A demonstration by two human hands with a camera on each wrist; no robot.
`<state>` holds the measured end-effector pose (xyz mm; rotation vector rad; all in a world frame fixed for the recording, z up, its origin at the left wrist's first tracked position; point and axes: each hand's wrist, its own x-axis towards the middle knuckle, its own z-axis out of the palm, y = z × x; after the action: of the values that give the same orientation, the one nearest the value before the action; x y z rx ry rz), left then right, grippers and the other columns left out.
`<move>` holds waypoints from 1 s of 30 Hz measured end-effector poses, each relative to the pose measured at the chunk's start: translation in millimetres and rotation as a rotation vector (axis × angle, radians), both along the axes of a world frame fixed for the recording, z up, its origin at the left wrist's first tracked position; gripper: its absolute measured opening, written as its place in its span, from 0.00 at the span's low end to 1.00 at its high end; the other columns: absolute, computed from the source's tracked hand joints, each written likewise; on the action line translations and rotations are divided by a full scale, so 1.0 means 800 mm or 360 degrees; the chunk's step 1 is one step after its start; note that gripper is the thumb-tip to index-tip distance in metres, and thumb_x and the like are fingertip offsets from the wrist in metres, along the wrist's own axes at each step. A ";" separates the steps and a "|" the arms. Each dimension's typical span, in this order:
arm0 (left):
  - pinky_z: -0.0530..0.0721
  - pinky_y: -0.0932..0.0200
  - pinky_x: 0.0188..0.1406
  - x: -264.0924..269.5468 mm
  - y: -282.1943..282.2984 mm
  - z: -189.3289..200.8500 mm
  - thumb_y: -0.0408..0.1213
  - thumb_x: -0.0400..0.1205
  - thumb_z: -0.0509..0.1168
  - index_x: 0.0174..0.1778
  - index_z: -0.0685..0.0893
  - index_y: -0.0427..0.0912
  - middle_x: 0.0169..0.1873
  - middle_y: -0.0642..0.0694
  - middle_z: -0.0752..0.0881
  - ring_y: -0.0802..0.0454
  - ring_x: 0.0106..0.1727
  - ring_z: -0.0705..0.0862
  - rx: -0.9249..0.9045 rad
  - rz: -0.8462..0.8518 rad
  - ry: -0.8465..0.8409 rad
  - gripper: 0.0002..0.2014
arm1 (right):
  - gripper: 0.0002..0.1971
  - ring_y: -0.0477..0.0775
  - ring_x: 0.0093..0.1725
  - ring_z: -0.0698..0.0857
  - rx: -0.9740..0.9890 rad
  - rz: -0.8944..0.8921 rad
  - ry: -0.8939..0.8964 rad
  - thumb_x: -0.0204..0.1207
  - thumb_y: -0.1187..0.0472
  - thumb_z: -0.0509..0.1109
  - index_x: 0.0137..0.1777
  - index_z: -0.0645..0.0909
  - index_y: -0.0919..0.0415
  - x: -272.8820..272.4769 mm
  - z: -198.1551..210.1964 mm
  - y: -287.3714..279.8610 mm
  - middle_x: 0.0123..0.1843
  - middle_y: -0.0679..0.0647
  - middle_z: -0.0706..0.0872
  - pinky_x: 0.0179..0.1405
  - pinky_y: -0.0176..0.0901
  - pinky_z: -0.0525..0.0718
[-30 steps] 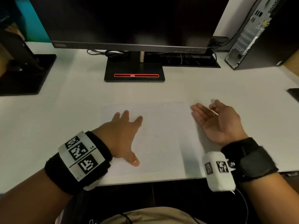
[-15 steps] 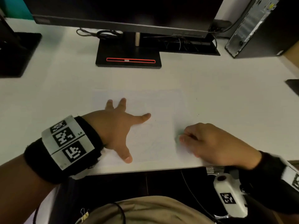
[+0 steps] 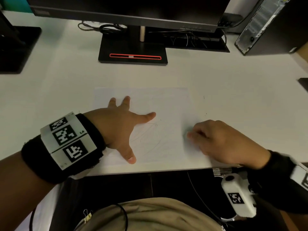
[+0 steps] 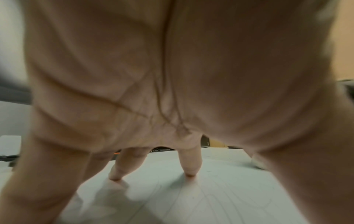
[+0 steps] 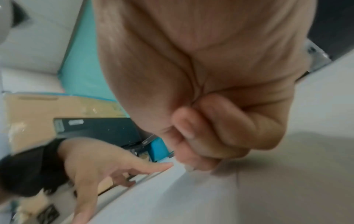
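Note:
A white sheet of paper [image 3: 158,100] with faint pencil scribbles lies on the white desk [image 3: 233,90] near its front edge. My left hand [image 3: 123,120] presses flat on the sheet's left half, fingers spread and straight; in the left wrist view its fingertips [image 4: 189,168] touch the paper [image 4: 220,197]. My right hand [image 3: 208,137] is palm down on the sheet's right part with its fingers curled. Its fingertips pinch a small white piece [image 5: 189,168] against the paper. In the head view that piece is hidden under the fingers.
A black monitor stand [image 3: 133,54] sits behind the paper under a wide monitor [image 3: 133,7], with cables [image 3: 108,28] beside it. A computer tower [image 3: 270,25] stands at the back right and another black stand [image 3: 15,47] at the left. The desk's front edge [image 3: 150,170] runs just below my hands.
My right hand turned from palm up beside the paper to palm down and curled on the sheet's right part. The left hand stayed pressed on the paper.

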<state>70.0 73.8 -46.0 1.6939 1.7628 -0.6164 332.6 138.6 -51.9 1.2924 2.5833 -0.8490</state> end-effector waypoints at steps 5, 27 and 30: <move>0.61 0.29 0.80 -0.001 0.000 -0.001 0.66 0.59 0.81 0.73 0.29 0.84 0.82 0.40 0.25 0.27 0.82 0.29 0.0005 -0.0010 0.0006 0.67 | 0.20 0.46 0.28 0.77 -0.0076 0.0199 -0.0014 0.88 0.47 0.61 0.36 0.76 0.56 -0.006 -0.003 -0.027 0.27 0.48 0.79 0.32 0.39 0.73; 0.61 0.26 0.79 -0.001 -0.001 0.000 0.68 0.58 0.80 0.74 0.29 0.83 0.83 0.39 0.26 0.26 0.83 0.31 0.0021 0.0048 -0.0006 0.67 | 0.22 0.51 0.29 0.79 0.0087 -0.0096 0.0115 0.87 0.47 0.60 0.35 0.76 0.59 -0.023 -0.013 -0.035 0.28 0.52 0.81 0.32 0.46 0.72; 0.60 0.27 0.79 0.000 -0.001 0.000 0.69 0.58 0.80 0.75 0.30 0.83 0.83 0.39 0.26 0.26 0.83 0.31 0.0023 0.0045 -0.0003 0.67 | 0.22 0.48 0.26 0.75 -0.0008 0.0028 0.0128 0.87 0.47 0.60 0.33 0.73 0.57 -0.033 -0.013 -0.060 0.26 0.51 0.77 0.29 0.39 0.70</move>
<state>69.8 72.9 -45.8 1.6760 1.7908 -0.5904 306.1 90.2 -62.4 1.2575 2.6476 -0.9217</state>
